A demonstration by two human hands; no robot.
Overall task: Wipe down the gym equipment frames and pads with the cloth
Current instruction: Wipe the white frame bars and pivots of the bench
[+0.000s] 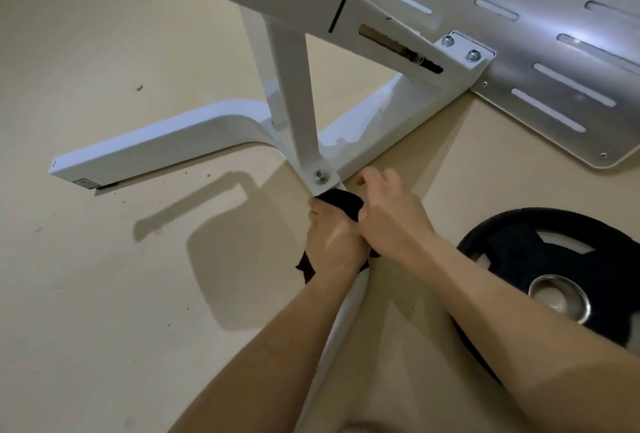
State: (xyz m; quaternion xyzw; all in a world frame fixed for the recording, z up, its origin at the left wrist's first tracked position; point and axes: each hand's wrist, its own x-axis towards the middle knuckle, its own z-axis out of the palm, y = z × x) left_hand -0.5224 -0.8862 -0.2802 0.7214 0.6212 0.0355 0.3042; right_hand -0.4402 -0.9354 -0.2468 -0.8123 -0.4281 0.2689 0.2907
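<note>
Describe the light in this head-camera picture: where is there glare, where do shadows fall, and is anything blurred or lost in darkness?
Head view: glare blooms on the metal footplate and glints on the hub of the weight plate; soft-edged shadows fall on the floor left of the black cloth; the cloth is too dark to show any detail; the whole picture is slightly soft.

cloth [341, 200]: mostly hidden under left hand [334, 242], whose fingers [316, 210] curl out of sight round it | right hand [391, 218]: grip unclear | tube [349, 304]: lower run covered by forearms | weight plate [540, 252]: partly behind right forearm, cut by right edge | footplate [554, 34]: cut by top and right edges | label [86, 183]: too small to read
</note>
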